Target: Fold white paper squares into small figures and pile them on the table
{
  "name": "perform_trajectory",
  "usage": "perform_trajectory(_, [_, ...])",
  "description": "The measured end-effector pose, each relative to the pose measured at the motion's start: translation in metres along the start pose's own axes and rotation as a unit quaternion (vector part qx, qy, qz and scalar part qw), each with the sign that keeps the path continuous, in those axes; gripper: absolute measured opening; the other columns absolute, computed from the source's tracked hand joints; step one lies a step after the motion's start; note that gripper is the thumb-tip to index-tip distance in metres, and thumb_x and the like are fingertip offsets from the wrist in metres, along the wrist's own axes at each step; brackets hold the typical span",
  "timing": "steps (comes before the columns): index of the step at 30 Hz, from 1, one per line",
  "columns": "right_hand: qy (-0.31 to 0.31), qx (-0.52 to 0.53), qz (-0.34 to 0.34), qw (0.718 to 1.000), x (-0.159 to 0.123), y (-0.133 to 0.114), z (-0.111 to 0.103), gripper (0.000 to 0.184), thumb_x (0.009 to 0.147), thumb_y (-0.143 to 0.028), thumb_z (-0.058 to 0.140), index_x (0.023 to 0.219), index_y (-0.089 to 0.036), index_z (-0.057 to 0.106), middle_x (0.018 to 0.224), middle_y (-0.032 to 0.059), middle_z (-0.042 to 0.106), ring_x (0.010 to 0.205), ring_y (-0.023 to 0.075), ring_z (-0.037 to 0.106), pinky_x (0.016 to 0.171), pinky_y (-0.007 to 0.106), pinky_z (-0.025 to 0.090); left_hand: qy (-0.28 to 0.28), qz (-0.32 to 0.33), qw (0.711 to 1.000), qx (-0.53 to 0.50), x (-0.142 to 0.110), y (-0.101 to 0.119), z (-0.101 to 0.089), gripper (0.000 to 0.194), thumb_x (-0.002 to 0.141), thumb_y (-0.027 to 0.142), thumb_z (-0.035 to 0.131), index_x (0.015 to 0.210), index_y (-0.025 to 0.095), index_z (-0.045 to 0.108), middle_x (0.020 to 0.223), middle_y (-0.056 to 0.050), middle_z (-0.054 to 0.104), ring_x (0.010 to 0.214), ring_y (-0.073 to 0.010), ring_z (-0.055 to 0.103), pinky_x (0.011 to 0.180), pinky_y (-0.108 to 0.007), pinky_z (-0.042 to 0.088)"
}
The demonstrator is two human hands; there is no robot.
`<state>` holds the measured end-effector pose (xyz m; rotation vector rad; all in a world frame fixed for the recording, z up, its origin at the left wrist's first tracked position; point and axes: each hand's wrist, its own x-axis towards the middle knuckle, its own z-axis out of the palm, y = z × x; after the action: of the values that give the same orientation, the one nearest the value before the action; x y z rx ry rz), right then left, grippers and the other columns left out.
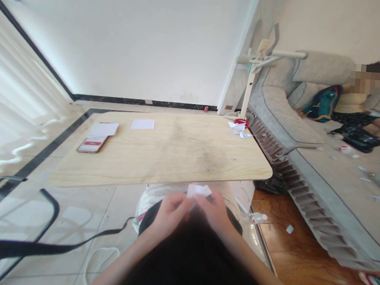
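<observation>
Just in front of the table's near edge, low over my lap, I hold a small piece of white folded paper between both hands. My left hand pinches its left side, with the fingers curled in. On the other side my right hand grips the paper, its thumb close to the left one. The lower part of the paper is hidden by my fingers. Folded paper pieces lie at the table's far right corner beside red-handled scissors.
The wooden table spans the view ahead. On its left lie a phone, a white sheet overlapping it and another sheet. A person sits on the grey sofa at right, near a backpack. A bottle is at lower right.
</observation>
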<state>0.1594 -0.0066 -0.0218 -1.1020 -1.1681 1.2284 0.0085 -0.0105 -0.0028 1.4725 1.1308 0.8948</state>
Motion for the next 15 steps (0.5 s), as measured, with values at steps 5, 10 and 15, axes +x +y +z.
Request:
perform_trajectory(5, [0.017, 0.001, -0.007, 1.0, 0.0011, -0.0016, -0.0009, 0.019, 0.076, -0.028, 0.067, 0.062, -0.018, 0.06, 0.056, -0.0026, 0.055, 0.053, 0.0124, 0.046, 0.051, 0.025, 0.038, -0.002, 0.001, 1.0, 0.005, -0.0009, 0.0004, -0.0006, 0.042, 0.088, 0.038, 0.051, 0.051, 0.019, 0.054, 0.05, 0.001, 0.056, 0.052, -0.0129, 0.052, 0.055, -0.023, 0.042])
perform_trajectory(10, [0.009, 0.035, 0.018, 0.999, 0.0021, 0.0011, -0.0031, 0.023, 0.078, -0.034, 0.067, 0.062, -0.018, 0.059, 0.051, -0.0036, 0.052, 0.047, 0.0112, 0.044, 0.046, 0.024, 0.035, -0.012, 0.009, 1.0, -0.001, -0.0001, -0.0008, -0.0007, 0.043, 0.089, 0.036, 0.049, 0.05, 0.018, 0.055, 0.049, 0.0, 0.057, 0.052, -0.0132, 0.053, 0.058, -0.024, 0.043])
perform_trajectory(15, [0.002, 0.039, 0.017, 0.999, 0.0014, 0.0033, -0.0035, 0.029, 0.082, -0.038, 0.064, 0.062, -0.017, 0.06, 0.051, -0.0026, 0.053, 0.046, 0.0112, 0.045, 0.045, 0.024, 0.035, -0.024, 0.009, 1.0, 0.002, -0.0028, -0.0012, -0.0029, 0.039, 0.084, 0.032, 0.05, 0.048, 0.019, 0.055, 0.049, 0.0, 0.058, 0.051, -0.0136, 0.053, 0.056, -0.024, 0.042])
